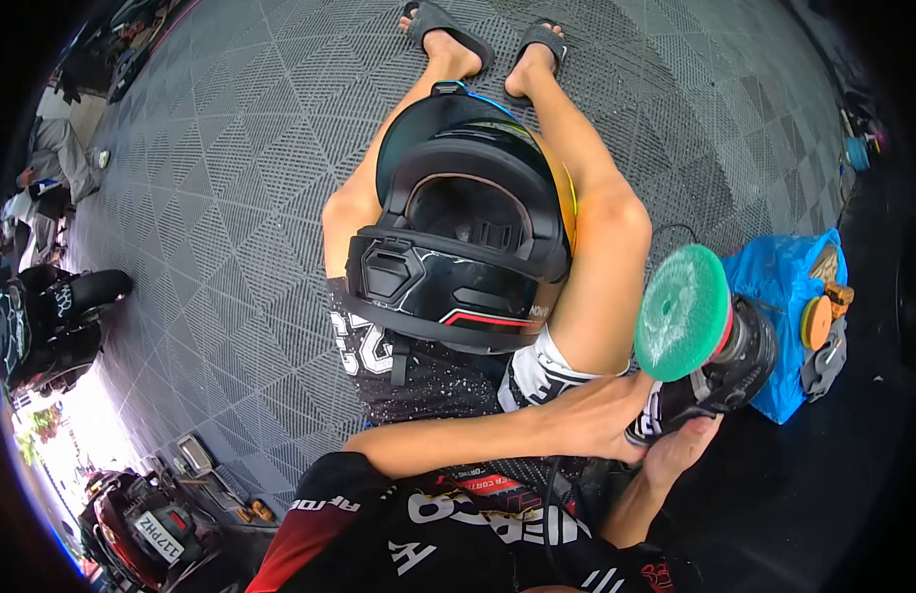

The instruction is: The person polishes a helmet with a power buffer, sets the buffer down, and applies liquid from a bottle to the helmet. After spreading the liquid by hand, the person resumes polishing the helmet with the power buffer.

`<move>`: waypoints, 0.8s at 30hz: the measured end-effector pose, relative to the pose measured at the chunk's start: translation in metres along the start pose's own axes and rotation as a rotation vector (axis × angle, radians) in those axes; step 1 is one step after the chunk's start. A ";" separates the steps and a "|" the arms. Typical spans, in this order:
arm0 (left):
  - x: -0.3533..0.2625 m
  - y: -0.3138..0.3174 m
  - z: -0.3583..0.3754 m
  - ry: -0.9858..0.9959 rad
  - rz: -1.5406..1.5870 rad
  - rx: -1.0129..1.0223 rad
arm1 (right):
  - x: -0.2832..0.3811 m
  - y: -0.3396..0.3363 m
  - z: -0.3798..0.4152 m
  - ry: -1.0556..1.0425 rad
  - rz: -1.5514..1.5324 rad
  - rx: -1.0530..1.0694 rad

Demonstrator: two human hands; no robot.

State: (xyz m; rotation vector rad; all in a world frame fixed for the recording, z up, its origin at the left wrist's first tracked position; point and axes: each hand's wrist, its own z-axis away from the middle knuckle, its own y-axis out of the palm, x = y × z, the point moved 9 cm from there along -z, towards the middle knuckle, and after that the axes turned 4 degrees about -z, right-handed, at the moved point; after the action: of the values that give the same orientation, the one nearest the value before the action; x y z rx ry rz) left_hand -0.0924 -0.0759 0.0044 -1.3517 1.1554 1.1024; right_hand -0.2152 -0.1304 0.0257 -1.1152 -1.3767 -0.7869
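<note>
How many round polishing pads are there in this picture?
3 that I can make out: a big green pad on the polisher both hands grip, and two orange pads on the blue bag at right. The bag may hide more.

Your left hand (591, 420) and your right hand (680, 445) meet at your right side, both on the body of the polisher (720, 371); the left one reaches across your lap to it. The pad (681, 312) of the polisher stands just above your hands, tilted up. To the left of your hands the helmet (463, 247) rests on your lap, between your knees. To the right of your hands, just behind the polisher, the bag (779, 287) sits on the floor (230, 198), with more pads (817, 321) at its far side.
</note>
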 end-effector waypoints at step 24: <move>-0.004 -0.078 -0.010 0.236 0.541 -0.254 | 0.070 0.124 -0.075 -0.178 0.270 0.513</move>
State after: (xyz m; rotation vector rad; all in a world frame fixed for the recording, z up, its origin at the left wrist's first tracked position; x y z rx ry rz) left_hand -0.0156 -0.0821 0.0185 -1.4288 1.6608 1.5434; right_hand -0.0672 -0.1468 0.0865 -0.9465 -1.4294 -0.1240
